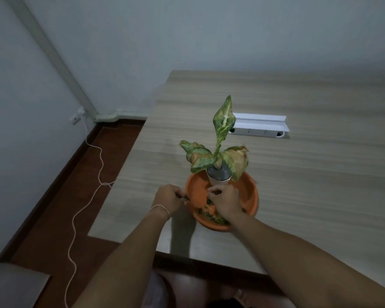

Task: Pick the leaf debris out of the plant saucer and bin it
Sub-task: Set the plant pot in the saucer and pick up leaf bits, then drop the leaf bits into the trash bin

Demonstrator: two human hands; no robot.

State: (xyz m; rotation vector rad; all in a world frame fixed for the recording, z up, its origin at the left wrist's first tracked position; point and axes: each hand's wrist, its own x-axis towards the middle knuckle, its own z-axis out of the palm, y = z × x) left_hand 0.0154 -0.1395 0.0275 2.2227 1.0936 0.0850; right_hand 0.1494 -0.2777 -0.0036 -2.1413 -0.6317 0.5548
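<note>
No writing is legible anywhere, not even on the white power strip (259, 127) lying on the pale wood-grain table (320, 174). The green leaf debris (211, 213) lies in the near side of the round orange plastic saucer (251, 196), just under the right hand (226, 202), whose fingers curl closed, seemingly pinching a scrap. The left hand (168, 198), at the saucer's left rim, is closed on a dark leaf bit.

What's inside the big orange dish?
Inside the orange saucer stands a small white pot holding a spotted plant. Green leaf bits lie along its near side. The right hand covers some, so how many cannot be seen.
</note>
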